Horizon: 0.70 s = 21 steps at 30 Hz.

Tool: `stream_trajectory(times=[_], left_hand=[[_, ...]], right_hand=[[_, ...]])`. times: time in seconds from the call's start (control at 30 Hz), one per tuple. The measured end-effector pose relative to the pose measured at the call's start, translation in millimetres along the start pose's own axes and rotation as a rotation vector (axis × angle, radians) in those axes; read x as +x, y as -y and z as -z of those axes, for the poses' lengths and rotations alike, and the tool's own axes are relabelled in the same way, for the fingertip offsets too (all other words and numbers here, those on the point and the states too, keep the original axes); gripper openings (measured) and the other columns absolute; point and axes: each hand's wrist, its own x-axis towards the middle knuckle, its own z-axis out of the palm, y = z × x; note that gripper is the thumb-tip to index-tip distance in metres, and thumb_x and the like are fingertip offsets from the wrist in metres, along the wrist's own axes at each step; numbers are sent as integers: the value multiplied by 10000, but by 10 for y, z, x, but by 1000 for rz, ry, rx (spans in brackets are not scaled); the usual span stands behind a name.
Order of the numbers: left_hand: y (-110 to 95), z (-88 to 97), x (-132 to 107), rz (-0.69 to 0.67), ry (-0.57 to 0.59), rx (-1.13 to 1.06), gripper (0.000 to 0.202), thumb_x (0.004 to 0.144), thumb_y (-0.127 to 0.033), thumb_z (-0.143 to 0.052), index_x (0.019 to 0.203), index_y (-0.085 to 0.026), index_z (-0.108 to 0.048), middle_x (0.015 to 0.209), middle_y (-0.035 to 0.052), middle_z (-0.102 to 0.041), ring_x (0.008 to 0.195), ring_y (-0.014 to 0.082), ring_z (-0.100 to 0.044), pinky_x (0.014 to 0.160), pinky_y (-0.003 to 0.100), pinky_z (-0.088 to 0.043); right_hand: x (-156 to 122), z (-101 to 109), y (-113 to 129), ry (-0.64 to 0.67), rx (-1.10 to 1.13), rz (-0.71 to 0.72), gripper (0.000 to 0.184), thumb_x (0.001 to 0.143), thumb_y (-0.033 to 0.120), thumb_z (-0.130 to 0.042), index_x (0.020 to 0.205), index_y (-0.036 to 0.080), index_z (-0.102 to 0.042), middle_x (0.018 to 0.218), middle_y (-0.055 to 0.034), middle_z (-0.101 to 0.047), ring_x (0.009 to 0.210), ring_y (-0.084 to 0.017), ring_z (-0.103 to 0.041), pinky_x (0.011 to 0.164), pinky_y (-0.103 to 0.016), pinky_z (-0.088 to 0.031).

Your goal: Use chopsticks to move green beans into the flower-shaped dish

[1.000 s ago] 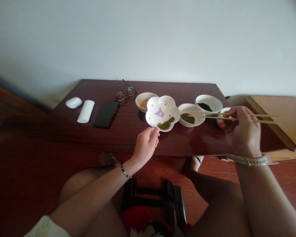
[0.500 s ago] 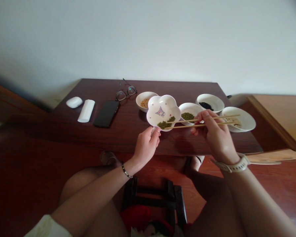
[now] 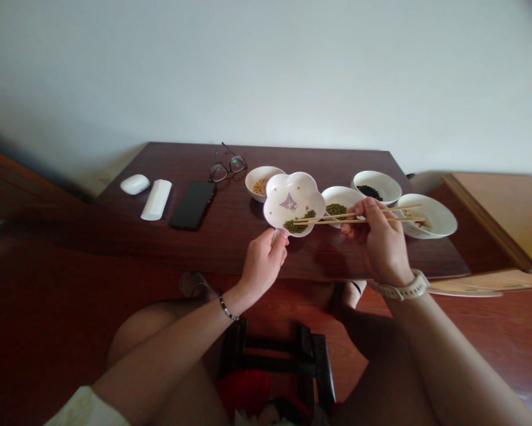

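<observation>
My left hand [image 3: 263, 264] grips the near rim of a white flower-shaped dish [image 3: 292, 198] and holds it tilted above the table edge. Green beans [image 3: 298, 223] lie in the dish's lower part. My right hand [image 3: 380, 242] is closed on a pair of wooden chopsticks [image 3: 337, 218]. Their tips reach left into the green beans in the dish. Just right of the dish stands a white bowl with green beans [image 3: 339, 198], partly hidden by my right hand.
On the dark wooden table [image 3: 230, 231] stand a bowl of yellow beans [image 3: 260, 180], a bowl of black beans [image 3: 375, 184] and a white bowl [image 3: 429, 214] at the right. Glasses [image 3: 227, 166], a black phone [image 3: 192, 204], a white case [image 3: 156, 199] and a white mouse [image 3: 134, 183] lie at the left.
My right hand has swung left with the chopsticks, from over the right bowls to the flower dish, and the tips now rest in its green beans. The left hand kept the dish still.
</observation>
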Motion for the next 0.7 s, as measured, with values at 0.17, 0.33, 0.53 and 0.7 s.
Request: stream_trajectory(times=[0.17,0.33,0.53,0.7], left_hand=[[-4,1,8,0,-5,3,410,1089,-516,-502,840,-198,-574,562,-58,-524,460,85,-480,479,221,-358],[0,-2,6,5,-1,-8,401,1086,-513,-509,843,-201,-574,561,-58,-524,455,84,-472,468,221,-350],[-3,-3,11,5,-8,-6,401,1087,-513,-511,841,-203,-575,553,-57,-525,458,85,-475,469,221,-354],[1,-13,11,4,-5,-7,401,1084,-512,-516,835,-204,-575,556,-54,-528,458,89,-477,466,225,-352]], right_hand=[[35,48,1,0,61,15,342,961,456,-738,789,192,-602,791,10,-588,567,-84,-616,466,-179,-470],[160,221,127,-82,162,145,293,952,355,-738,748,188,-610,759,4,-573,610,-100,-605,478,-201,-471],[319,605,255,-305,43,316,267,935,163,-624,672,199,-647,663,-12,-574,545,-120,-574,441,-244,-460],[290,718,252,-282,-2,329,271,945,205,-614,681,211,-672,634,-25,-577,527,-135,-567,433,-256,-434]])
